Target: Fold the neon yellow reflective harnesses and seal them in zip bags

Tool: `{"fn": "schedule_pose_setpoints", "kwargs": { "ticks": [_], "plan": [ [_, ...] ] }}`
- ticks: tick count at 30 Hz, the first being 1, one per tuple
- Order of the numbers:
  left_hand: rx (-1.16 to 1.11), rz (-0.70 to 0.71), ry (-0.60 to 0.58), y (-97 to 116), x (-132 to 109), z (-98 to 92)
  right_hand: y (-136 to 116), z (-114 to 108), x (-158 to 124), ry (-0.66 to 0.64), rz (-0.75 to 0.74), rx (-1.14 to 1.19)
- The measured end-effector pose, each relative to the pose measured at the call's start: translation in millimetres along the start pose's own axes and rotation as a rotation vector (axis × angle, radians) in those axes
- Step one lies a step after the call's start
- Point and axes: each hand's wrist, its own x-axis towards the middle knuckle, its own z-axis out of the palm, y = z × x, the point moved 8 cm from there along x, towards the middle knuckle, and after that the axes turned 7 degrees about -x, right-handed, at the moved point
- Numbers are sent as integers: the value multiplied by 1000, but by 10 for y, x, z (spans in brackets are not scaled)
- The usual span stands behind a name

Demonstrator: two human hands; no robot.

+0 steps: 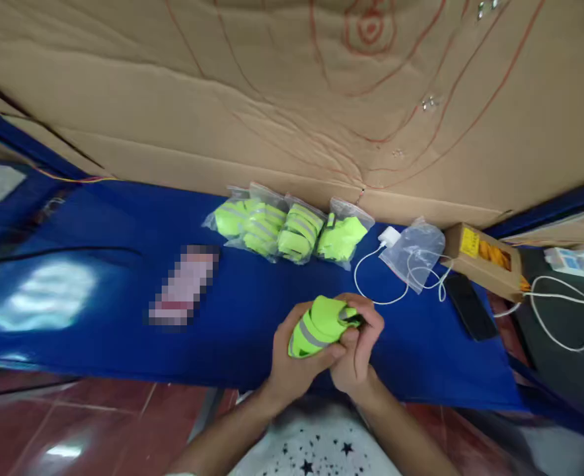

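Note:
Over the near edge of the blue table, both hands hold a rolled neon-yellow reflective strap (318, 325) with grey stripes. My left hand (292, 360) wraps around its left side and underside, the thumb lying along the bottom. My right hand (361, 340) grips the right end, where a small dark piece shows between the fingers. Beyond the hands, several clear zip bags (299, 231) stand in a row against the cardboard, each with similar neon-yellow strapping inside. An empty-looking clear plastic bag (415, 251) lies to the right, beneath a white cable.
The blue table (242, 317) meets an upright cardboard panel (173, 119) at the back. A blurred-out phone-like rectangle (183, 287) lies at left. On the right are a white charger (389, 237) with its cable, a black phone (470, 307) and an open cardboard box (490, 261) with orange contents.

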Motion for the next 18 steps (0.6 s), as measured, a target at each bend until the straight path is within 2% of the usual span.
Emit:
{"fn": "schedule_pose_setpoints", "kwargs": {
  "ticks": [2, 4, 6, 7, 9, 11, 13, 18],
  "plan": [
    [-58, -78, 34, -147, 36, -171, 58, 56, 72, -217, -28, -110],
    [-104, -130, 51, -234, 62, -324, 207, -39, 173, -350, -56, -283],
    [-142, -149, 55, -240, 80, -453, 474, -330, 332, -364, -75, -645],
    [-157, -157, 54, -226, 85, -505, 624, -546, 425, -311, -67, -838],
    [-196, -187, 39, -198, 87, -564, 890, -933, 554, -237, -42, -962],
    [-253, -239, 1, -196, 75, -549, 1092, -1183, 597, -218, -31, -1031],
    [-314, -296, -59, -212, 49, -463, 1203, -1287, 580, -227, -19, -1079],
    [-448, -410, -263, -209, -72, -107, 1151, -1257, 528, -207, 10, -1087]
  ]
}}
